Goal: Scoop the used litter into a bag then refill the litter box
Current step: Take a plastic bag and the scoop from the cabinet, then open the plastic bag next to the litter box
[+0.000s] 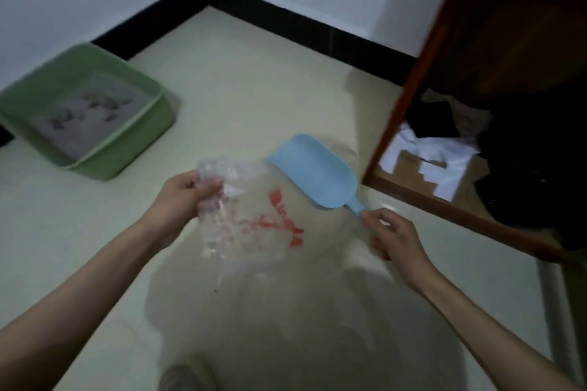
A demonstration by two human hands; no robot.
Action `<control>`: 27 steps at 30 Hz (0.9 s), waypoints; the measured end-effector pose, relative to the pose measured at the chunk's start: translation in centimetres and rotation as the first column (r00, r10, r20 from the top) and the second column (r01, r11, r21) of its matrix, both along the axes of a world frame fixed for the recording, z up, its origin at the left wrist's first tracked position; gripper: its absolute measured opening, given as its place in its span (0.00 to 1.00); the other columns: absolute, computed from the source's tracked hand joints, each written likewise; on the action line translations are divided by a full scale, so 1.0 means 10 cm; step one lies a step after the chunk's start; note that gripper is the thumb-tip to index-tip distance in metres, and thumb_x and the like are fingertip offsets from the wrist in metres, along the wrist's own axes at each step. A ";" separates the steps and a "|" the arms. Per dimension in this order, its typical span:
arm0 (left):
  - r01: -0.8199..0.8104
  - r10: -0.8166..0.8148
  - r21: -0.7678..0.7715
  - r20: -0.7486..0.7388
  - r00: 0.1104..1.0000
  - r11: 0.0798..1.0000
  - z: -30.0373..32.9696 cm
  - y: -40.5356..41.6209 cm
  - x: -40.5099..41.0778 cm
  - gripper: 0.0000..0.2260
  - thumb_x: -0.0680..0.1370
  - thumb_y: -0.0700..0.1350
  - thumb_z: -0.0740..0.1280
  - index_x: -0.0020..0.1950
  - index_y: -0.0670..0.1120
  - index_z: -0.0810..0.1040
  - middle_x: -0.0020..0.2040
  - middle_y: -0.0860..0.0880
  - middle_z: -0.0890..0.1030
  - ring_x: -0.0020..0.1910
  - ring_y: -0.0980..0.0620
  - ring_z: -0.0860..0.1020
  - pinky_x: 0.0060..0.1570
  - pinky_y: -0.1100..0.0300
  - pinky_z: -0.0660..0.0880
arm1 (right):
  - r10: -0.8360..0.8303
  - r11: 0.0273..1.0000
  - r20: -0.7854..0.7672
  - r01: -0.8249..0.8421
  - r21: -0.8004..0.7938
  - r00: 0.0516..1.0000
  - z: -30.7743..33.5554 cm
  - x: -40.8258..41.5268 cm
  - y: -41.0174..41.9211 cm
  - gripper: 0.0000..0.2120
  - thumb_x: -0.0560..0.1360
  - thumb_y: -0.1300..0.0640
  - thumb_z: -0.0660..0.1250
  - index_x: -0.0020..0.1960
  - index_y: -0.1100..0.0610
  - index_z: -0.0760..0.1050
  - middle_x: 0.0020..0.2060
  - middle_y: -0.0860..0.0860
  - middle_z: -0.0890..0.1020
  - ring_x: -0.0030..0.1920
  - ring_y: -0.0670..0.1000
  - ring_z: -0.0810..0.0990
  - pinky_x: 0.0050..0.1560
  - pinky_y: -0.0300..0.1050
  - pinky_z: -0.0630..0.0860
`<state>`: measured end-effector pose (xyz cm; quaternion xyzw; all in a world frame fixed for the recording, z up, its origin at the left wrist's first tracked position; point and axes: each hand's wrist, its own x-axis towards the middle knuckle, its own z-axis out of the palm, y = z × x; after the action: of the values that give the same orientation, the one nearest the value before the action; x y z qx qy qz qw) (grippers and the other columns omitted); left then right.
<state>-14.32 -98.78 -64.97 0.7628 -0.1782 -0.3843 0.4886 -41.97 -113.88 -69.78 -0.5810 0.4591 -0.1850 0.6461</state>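
A green litter box (149,133) sits on the floor at the left, by the wall corner, holding grey litter (92,111) with dark clumps. My left hand (184,197) grips the bunched top of a clear plastic bag (254,219) printed in red, which hangs in the air at the centre. My right hand (390,238) pinches the short handle of a light blue scoop (314,168), whose empty blade points up and away, above the bag's right side. Both hands are well to the right of the litter box.
A dark wooden door (495,25) stands open at the right, its lower edge (444,200) close to my right hand. Behind it lie dark clothes, white paper and cardboard (422,162). A black skirting (286,19) runs along the white walls. My foot (187,374) shows at the bottom.
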 end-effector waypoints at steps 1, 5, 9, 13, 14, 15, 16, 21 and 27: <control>-0.064 0.065 -0.031 0.024 0.998 0.997 0.06 0.13 0.17 0.05 0.77 0.39 0.65 0.44 0.38 0.77 0.36 0.45 0.79 0.35 0.51 0.78 0.34 0.63 0.75 | 0.051 0.999 -0.006 -0.051 0.003 0.999 0.05 0.20 -0.05 0.10 0.76 0.55 0.66 0.38 0.59 0.74 0.19 0.44 0.66 0.23 0.45 0.61 0.22 0.34 0.57; -0.276 0.278 -0.156 -0.003 0.960 0.949 0.19 0.39 0.67 0.05 0.77 0.40 0.64 0.47 0.39 0.78 0.37 0.47 0.81 0.32 0.55 0.81 0.35 0.63 0.78 | 0.177 0.984 -0.017 -0.177 0.000 0.984 0.29 0.85 -0.23 0.13 0.75 0.51 0.66 0.36 0.56 0.72 0.19 0.45 0.65 0.22 0.45 0.59 0.23 0.35 0.56; -0.314 0.316 -0.213 -0.025 0.948 0.925 0.25 0.31 1.00 0.06 0.78 0.40 0.64 0.50 0.38 0.78 0.38 0.44 0.80 0.32 0.51 0.79 0.37 0.58 0.77 | 0.130 0.991 0.022 -0.129 -0.028 0.991 0.56 1.51 -0.25 0.14 0.74 0.50 0.67 0.38 0.59 0.71 0.19 0.44 0.65 0.21 0.44 0.59 0.23 0.35 0.56; -0.335 0.339 -0.294 -0.038 0.940 0.895 0.59 0.16 1.49 0.07 0.78 0.40 0.64 0.50 0.37 0.78 0.36 0.44 0.80 0.31 0.52 0.79 0.35 0.59 0.77 | 0.066 0.996 0.032 -0.064 -0.054 0.997 0.95 2.26 -0.24 0.14 0.75 0.52 0.67 0.35 0.57 0.69 0.21 0.46 0.64 0.22 0.45 0.59 0.22 0.36 0.56; -0.344 0.355 -0.311 -0.023 0.935 0.886 0.72 0.17 1.63 0.08 0.78 0.40 0.64 0.51 0.37 0.78 0.38 0.44 0.80 0.32 0.51 0.79 0.35 0.59 0.77 | 0.058 0.996 0.026 -0.056 -0.065 0.998 1.07 2.46 -0.23 0.14 0.75 0.52 0.67 0.35 0.57 0.69 0.22 0.47 0.64 0.21 0.44 0.59 0.22 0.36 0.56; -0.353 0.371 -0.334 -0.010 0.929 0.874 0.88 0.22 1.78 0.08 0.78 0.40 0.64 0.51 0.37 0.78 0.38 0.43 0.80 0.34 0.49 0.79 0.36 0.59 0.78 | 0.049 0.996 0.027 -0.047 -0.073 0.998 1.20 2.66 -0.21 0.14 0.75 0.52 0.67 0.35 0.58 0.69 0.23 0.48 0.63 0.20 0.43 0.59 0.22 0.36 0.56; -0.370 0.392 -0.356 -0.010 0.920 0.858 1.04 0.29 1.92 0.08 0.78 0.41 0.64 0.51 0.38 0.78 0.39 0.43 0.80 0.36 0.48 0.79 0.36 0.58 0.78 | 0.041 0.996 0.036 -0.039 -0.075 0.999 1.34 2.86 -0.19 0.14 0.75 0.52 0.67 0.35 0.58 0.69 0.23 0.48 0.63 0.20 0.43 0.59 0.21 0.35 0.56; -0.424 0.516 -0.475 0.077 0.853 0.771 1.83 0.82 2.62 0.06 0.78 0.43 0.64 0.44 0.44 0.78 0.38 0.46 0.81 0.34 0.53 0.79 0.36 0.61 0.76 | 0.067 0.990 0.034 -0.062 -0.126 0.997 2.00 3.78 -0.03 0.16 0.74 0.49 0.68 0.35 0.57 0.67 0.24 0.49 0.65 0.21 0.45 0.59 0.21 0.36 0.58; -0.444 0.604 -0.495 0.226 0.764 0.747 2.29 1.08 3.23 0.07 0.78 0.44 0.64 0.40 0.48 0.75 0.34 0.52 0.76 0.33 0.59 0.74 0.34 0.67 0.70 | 0.215 0.954 -0.019 -0.214 -0.211 0.977 2.37 4.62 0.02 0.13 0.72 0.52 0.71 0.41 0.59 0.71 0.27 0.51 0.68 0.23 0.47 0.61 0.22 0.38 0.60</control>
<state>17.97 -88.00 -42.11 0.7189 -0.1183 -0.0298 0.6843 4.22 -113.71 -46.05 -0.6926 0.3698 -0.1630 0.5975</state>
